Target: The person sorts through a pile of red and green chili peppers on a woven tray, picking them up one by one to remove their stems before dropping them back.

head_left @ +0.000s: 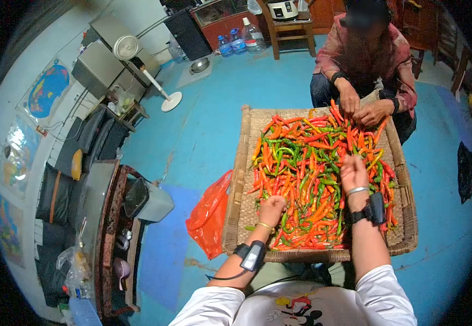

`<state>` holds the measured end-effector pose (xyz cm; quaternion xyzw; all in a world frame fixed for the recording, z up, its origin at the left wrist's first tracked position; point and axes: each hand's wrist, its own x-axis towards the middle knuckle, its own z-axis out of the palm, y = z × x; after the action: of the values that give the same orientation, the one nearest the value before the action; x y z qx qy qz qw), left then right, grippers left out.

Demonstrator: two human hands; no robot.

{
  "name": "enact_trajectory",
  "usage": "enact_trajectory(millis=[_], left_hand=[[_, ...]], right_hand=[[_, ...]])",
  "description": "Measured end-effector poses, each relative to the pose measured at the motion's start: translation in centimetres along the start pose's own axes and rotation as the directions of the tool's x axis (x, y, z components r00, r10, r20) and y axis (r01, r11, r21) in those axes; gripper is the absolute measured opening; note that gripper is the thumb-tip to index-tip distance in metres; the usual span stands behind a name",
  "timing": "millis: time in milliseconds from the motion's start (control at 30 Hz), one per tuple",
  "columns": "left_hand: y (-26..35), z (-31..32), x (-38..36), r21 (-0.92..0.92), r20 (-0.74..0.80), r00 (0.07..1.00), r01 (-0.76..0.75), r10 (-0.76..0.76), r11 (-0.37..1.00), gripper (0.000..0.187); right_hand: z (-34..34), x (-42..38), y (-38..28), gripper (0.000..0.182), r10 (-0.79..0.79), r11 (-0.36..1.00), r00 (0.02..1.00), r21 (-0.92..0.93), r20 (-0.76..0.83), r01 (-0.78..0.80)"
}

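A heap of red, orange and green chili peppers [306, 185] fills a shallow woven basket [238, 179] in front of me. My left hand [273, 211] is closed over the heap's left side; whatever its fingers pinch is hidden. On the right side, my right hand [354, 171] has its fingers curled together at a chili pepper among the others. A person [366, 60] squats at the basket's far right corner, both of that person's hands [362, 106] bent close together over the chilies.
A red plastic bag [211, 214] lies against the basket's left side. Farther left are a grey bin [157, 202] and a low table [103, 228]. A white fan [172, 101], water bottles [238, 43] and a wooden chair [287, 35] stand behind. A black bag [467, 171] lies right.
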<state>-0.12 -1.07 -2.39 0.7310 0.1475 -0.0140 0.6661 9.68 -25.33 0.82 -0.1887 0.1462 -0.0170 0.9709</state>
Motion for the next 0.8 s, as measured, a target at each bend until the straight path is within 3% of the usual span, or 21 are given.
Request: enact_trajectory(millis=[33, 67, 100, 167, 200, 233, 300, 367, 400, 500, 533, 600, 633, 700, 767, 800], left_hand=[[0.8, 0.3, -0.4, 0.454, 0.058, 0.966, -0.252, 0.253, 0.855, 0.015], [1.5, 0.6, -1.0, 0.603, 0.107, 0.976, -0.217, 0.192, 0.768, 0.022], [1.6, 0.6, -1.2, 0.603, 0.107, 0.976, -0.216, 0.191, 0.768, 0.022], [1.8, 0.6, -1.6, 0.786, 0.325, 0.886, -0.447, 0.330, 0.426, 0.025], [2.0, 0.6, -1.7, 0.787, 0.339, 0.915, -0.404, 0.219, 0.466, 0.031], [2.3, 0.5, -1.9, 0.788, 0.340, 0.915, -0.404, 0.218, 0.464, 0.031], [2.6, 0.4, -2.0, 0.786, 0.410, 0.889, -0.457, 0.203, 0.416, 0.035], [2.8, 0.5, -1.9, 0.788, 0.420, 0.893, -0.447, 0.161, 0.424, 0.036], [2.8, 0.6, -1.9, 0.790, 0.427, 0.897, -0.433, 0.117, 0.434, 0.037], [3.5, 1.0, -2.2, 0.801, 0.404, 0.913, -0.385, 0.062, 0.458, 0.032], [2.8, 0.9, -2.0, 0.801, 0.403, 0.913, -0.385, 0.061, 0.458, 0.032], [1.6, 0.9, -1.6, 0.697, 0.350, 0.900, -0.436, 0.261, 0.569, 0.025], [1.4, 0.9, -1.5, 0.698, 0.352, 0.900, -0.436, 0.259, 0.568, 0.025], [1.5, 0.9, -1.3, 0.630, 0.205, 0.939, -0.342, 0.276, 0.697, 0.022], [2.2, 1.0, -1.5, 0.578, 0.197, 0.960, -0.277, 0.198, 0.767, 0.022], [2.1, 1.0, -1.6, 0.500, 0.146, 0.972, -0.232, 0.183, 0.834, 0.024]], right_hand=[[0.2, -0.4, 1.0, 0.019, 0.073, 0.986, 0.992, -0.160, 0.107, -0.056], [0.4, -1.1, 2.0, 0.020, 0.138, 0.958, 0.986, -0.264, 0.094, -0.109], [1.4, -2.3, 3.0, 0.021, 0.199, 0.918, 0.977, -0.364, 0.075, -0.160], [2.4, -3.6, 4.3, 0.025, 0.301, 0.728, 0.950, -0.663, 0.080, -0.175], [2.5, -3.8, 4.9, 0.027, 0.369, 0.584, 0.926, -0.795, 0.078, -0.165], [2.5, -4.5, 5.5, 0.025, 0.403, 0.494, 0.910, -0.860, 0.092, -0.132], [0.9, -4.4, 7.3, 0.026, 0.450, 0.254, 0.866, -0.961, 0.219, 0.111], [-0.2, -4.5, 7.8, 0.030, 0.480, -0.160, 0.761, -0.809, 0.437, 0.565], [0.9, -5.4, 7.5, 0.031, 0.542, -0.286, 0.784, -0.811, 0.302, 0.510], [2.0, -6.9, 7.2, 0.030, 0.632, -0.403, 0.716, -0.664, 0.295, 0.630], [2.3, -7.0, 7.1, 0.029, 0.640, -0.401, 0.716, -0.673, 0.280, 0.622], [1.3, -6.5, 7.5, 0.029, 0.636, -0.381, 0.701, -0.658, 0.324, 0.650], [0.9, -6.3, 7.7, 0.029, 0.630, -0.361, 0.684, -0.641, 0.367, 0.677], [0.7, -6.3, 7.8, 0.028, 0.643, -0.345, 0.671, -0.643, 0.369, 0.684], [1.2, -6.6, 7.9, 0.028, 0.656, -0.330, 0.657, -0.642, 0.371, 0.692], [2.1, -7.1, 7.7, 0.027, 0.666, -0.318, 0.679, -0.705, 0.310, 0.634]])
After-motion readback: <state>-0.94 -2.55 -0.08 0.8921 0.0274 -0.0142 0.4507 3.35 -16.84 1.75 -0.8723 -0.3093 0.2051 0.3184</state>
